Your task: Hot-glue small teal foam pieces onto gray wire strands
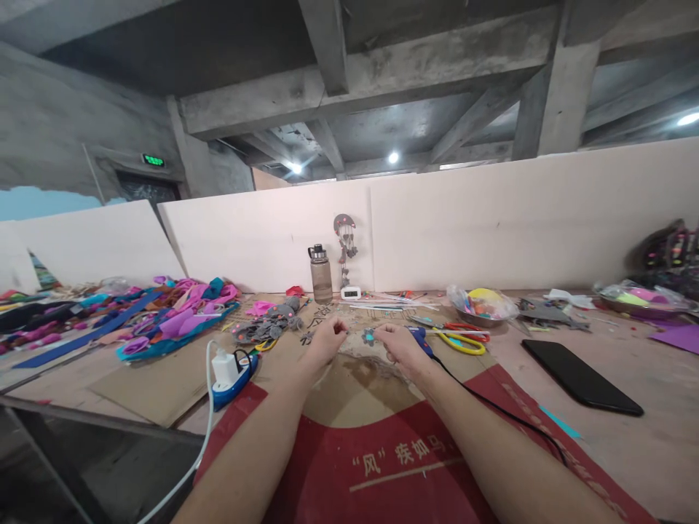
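Observation:
My right hand [403,345] pinches the edge of a small grey flower-shaped piece [369,336] with a teal centre. To its left, my left hand [328,340] hovers over the cardboard with thumb and fingertips pressed together; anything between them is too small to make out. A blue glue gun [419,338] lies just beyond the right hand, its black cord running under the right forearm. Beneath both hands spreads a cardboard sheet [322,397] with a red printed part and a brownish stained patch.
A water bottle [322,275], a small digital clock [351,293] and a hanging felt ornament [344,231] stand before the white partition. Yellow-handled scissors [464,345] and a black phone [582,376] lie right. Grey felt pieces [267,325], a power strip [236,380] and colourful felt [191,313] sit left.

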### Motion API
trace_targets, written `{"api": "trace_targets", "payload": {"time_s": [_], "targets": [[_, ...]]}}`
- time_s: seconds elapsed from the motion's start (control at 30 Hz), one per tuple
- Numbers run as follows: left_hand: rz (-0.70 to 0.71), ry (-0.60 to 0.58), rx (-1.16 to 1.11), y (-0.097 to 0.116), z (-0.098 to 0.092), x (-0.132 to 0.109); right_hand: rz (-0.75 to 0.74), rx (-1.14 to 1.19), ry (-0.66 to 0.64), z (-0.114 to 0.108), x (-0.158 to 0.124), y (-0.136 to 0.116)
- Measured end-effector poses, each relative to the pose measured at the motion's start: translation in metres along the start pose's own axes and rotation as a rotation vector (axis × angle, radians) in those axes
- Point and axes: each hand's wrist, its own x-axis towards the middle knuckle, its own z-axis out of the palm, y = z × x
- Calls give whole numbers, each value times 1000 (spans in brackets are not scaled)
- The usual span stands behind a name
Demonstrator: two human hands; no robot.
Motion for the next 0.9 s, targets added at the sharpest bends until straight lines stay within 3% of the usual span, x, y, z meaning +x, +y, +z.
{"api": "trace_targets", "payload": {"time_s": [0.63,0.9], "targets": [[-52,52,76,21,-4,-12,-25,-9,0,1,1,3],[-52,94,120,20,-4,-12,-41,-14,-6,0,4,6]]}}
